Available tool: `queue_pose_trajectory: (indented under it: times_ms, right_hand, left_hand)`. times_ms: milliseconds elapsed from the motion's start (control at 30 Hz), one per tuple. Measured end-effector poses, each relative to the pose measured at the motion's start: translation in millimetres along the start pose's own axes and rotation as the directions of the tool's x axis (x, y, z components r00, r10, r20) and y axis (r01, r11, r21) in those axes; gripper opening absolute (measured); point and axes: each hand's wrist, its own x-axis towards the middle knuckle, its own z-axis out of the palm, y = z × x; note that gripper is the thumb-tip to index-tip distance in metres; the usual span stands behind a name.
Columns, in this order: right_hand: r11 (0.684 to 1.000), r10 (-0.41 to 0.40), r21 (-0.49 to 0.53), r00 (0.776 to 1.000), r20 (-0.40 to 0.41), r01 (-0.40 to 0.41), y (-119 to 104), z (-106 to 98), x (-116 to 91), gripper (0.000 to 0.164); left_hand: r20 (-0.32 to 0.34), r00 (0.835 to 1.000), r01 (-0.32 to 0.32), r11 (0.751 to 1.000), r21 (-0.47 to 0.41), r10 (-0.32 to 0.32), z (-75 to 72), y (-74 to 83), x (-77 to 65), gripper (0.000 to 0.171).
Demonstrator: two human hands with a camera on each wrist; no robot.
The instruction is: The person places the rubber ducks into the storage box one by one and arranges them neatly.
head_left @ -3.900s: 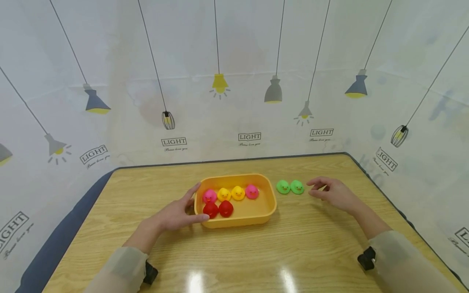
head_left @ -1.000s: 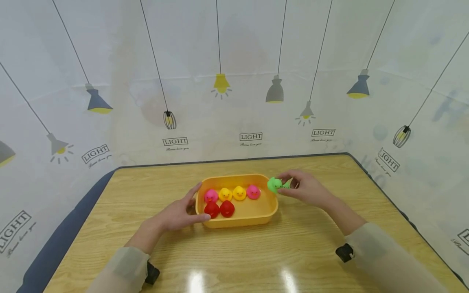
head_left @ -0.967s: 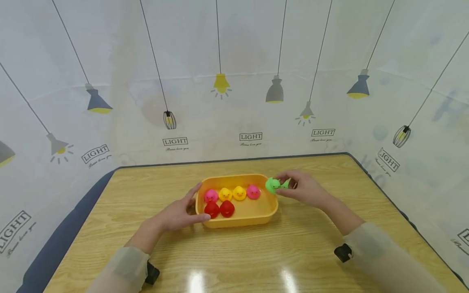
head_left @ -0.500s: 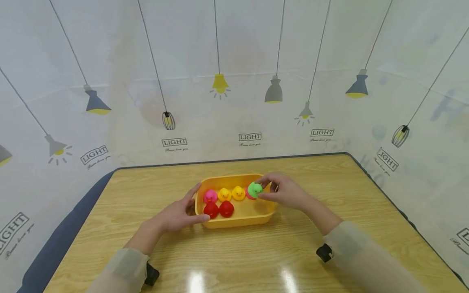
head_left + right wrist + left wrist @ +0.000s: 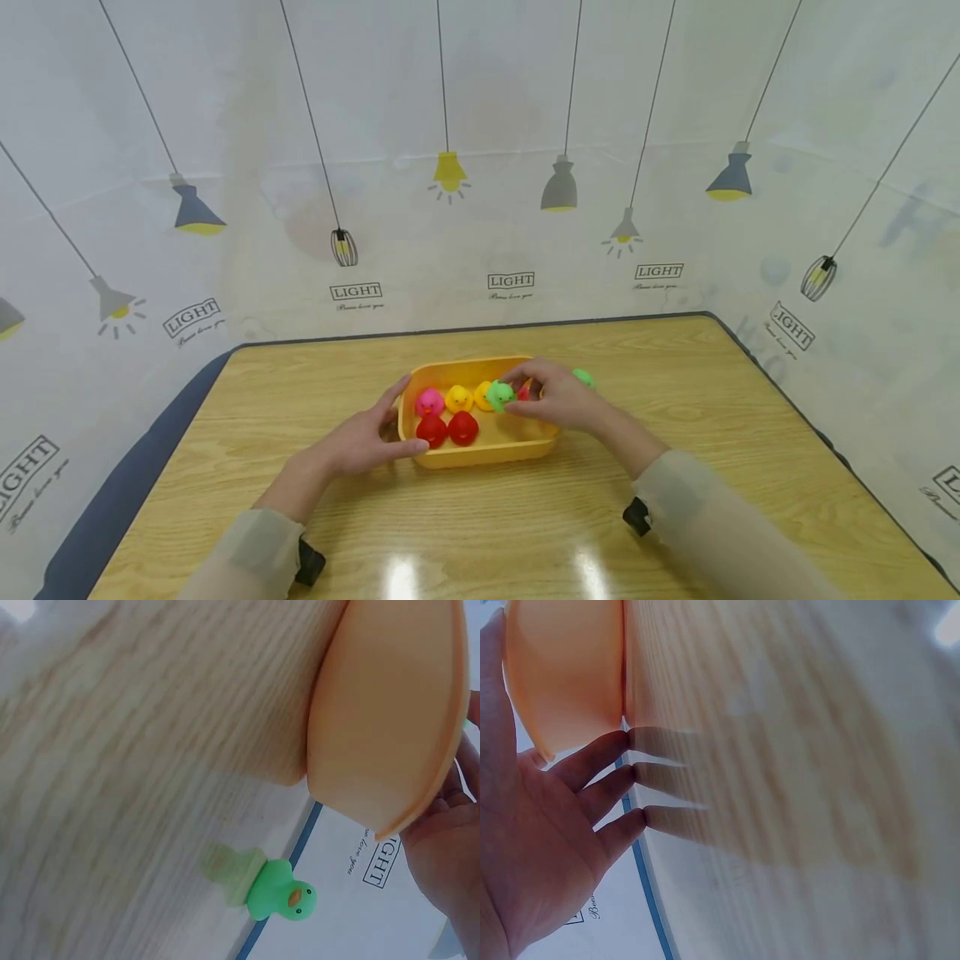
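Note:
My right hand (image 5: 558, 398) pinches a green rubber duck (image 5: 500, 397) between thumb and fingertips, over the inside of an orange tray (image 5: 487, 455). A second green duck (image 5: 279, 892) sits on the table just right of the tray, partly behind that hand in the head view. My left hand (image 5: 367, 437) rests against the tray's left end with fingers spread, its thumb on the near rim. In the left wrist view, several fingertips (image 5: 634, 774) touch the tabletop. Inside the tray are a pink duck (image 5: 430, 402), yellow ducks (image 5: 459, 399) and red ducks (image 5: 462, 427). Another pink duck is mostly hidden behind my right fingers.
The wooden table (image 5: 480, 517) runs to a dark-edged border at the back. Behind and beside it hangs a pale curtain (image 5: 510, 100) printed with lamps and lettering. A black camera mount (image 5: 637, 517) sits at my right sleeve.
My right hand reached the green ducks, picked one up and carried it left over the tray, past the right pink duck. The other green duck stayed on the table. My left hand stayed at the tray.

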Motion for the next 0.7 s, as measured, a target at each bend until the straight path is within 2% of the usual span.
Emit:
queue_pose_trajectory:
  times_ms: [333,533,700]
  right_hand:
    - [0.999,-0.002,-0.043,1.000,0.028,0.004,4,12,4,0.036]
    - [0.987,-0.007,-0.159,0.999,0.035,0.013,6,21,2,0.035]
    - [0.982,0.021,-0.190,0.999,0.044,-0.012,6,24,0,0.034]
  left_hand:
    - [0.009,1.000,-0.005,1.000,-0.005,0.005,-0.5,2.9,-2.2,0.117]
    - [0.007,1.000,-0.016,1.000,-0.004,0.016,-1.2,2.6,-3.2,0.117]
    - [0.009,1.000,-0.019,1.000,-0.002,0.019,-1.9,2.6,-3.3,0.118]
